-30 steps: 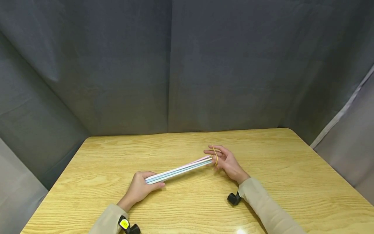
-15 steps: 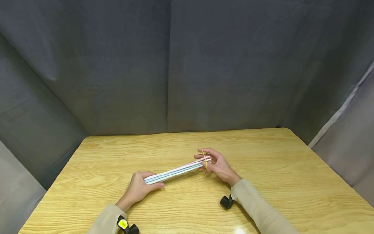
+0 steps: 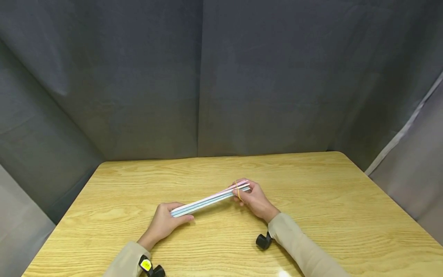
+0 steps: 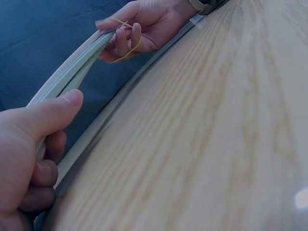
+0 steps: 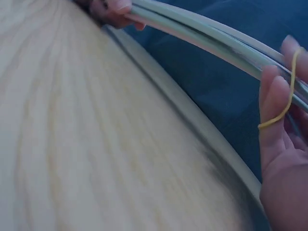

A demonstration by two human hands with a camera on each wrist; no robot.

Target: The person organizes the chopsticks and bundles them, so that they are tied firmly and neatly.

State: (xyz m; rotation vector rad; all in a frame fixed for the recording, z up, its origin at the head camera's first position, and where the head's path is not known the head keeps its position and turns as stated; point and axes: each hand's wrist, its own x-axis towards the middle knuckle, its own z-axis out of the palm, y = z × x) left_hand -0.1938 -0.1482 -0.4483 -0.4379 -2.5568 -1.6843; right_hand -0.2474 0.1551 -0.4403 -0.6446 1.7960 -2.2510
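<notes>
A bundle of long pastel straws [image 3: 207, 201], in pink, white and light blue, slants up to the right between both hands in the head view. My left hand [image 3: 165, 222] grips its lower left end, thumb along the near side. At the other end my right hand [image 3: 254, 199] has its thumb and fingers around the straws, whose tips fan slightly apart. A thin yellow rubber band [image 3: 238, 191] is looped over the right fingers and crosses the straws near their tips. In the right wrist view the rubber band [image 5: 290, 91] is stretched over the fingers beside the straws.
Below the hands lies a wood-grain table [image 3: 207, 246] with rounded far corners. Dark grey curtains [image 3: 145, 84] hang behind it and at both sides. A small black camera [image 3: 264, 241] sits at the right wrist, and another camera [image 3: 158, 271] at the left.
My right hand has moved left along the straws, carrying the rubber band from beyond their tips to a place over them. The left hand stays almost still.
</notes>
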